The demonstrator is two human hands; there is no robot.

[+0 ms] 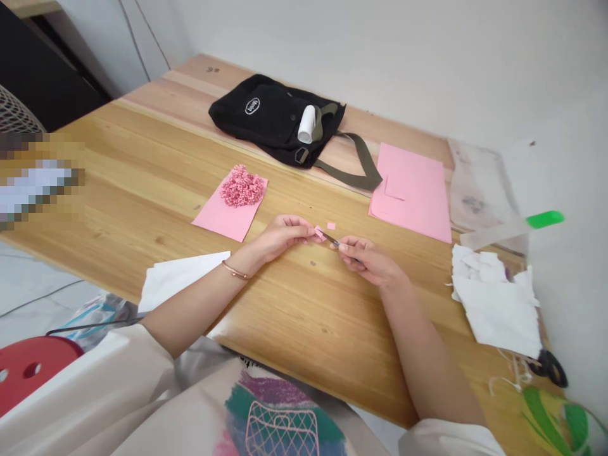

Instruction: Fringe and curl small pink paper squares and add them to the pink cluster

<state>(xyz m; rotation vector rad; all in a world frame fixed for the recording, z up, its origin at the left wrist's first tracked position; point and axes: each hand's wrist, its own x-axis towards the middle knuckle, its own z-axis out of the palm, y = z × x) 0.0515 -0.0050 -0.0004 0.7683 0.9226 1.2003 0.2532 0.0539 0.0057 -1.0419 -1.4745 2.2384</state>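
My left hand [288, 233] is closed in a pinch on a small pink paper piece [319, 233] above the wooden table. My right hand [363, 256] grips a slim, pointed dark metal tool [329, 239], its tip touching that piece. Fingers cover much of the tool, so I cannot tell whether it is tweezers or small scissors. Just beyond the fingertips a tiny pink paper square [331, 225] lies on the table. To the left, a cluster of small pink curled pieces [241, 187] rests on a pink paper sheet [230, 215].
Along the back lies a black bag [270, 120] with a white roll [306, 123] on it. Pink sheets [413, 190] are at back right. White crumpled paper [496, 310], black-handled scissors [550, 369] and a green tape roll [546, 411] line the right edge. White paper [183, 275] sits beside my left forearm.
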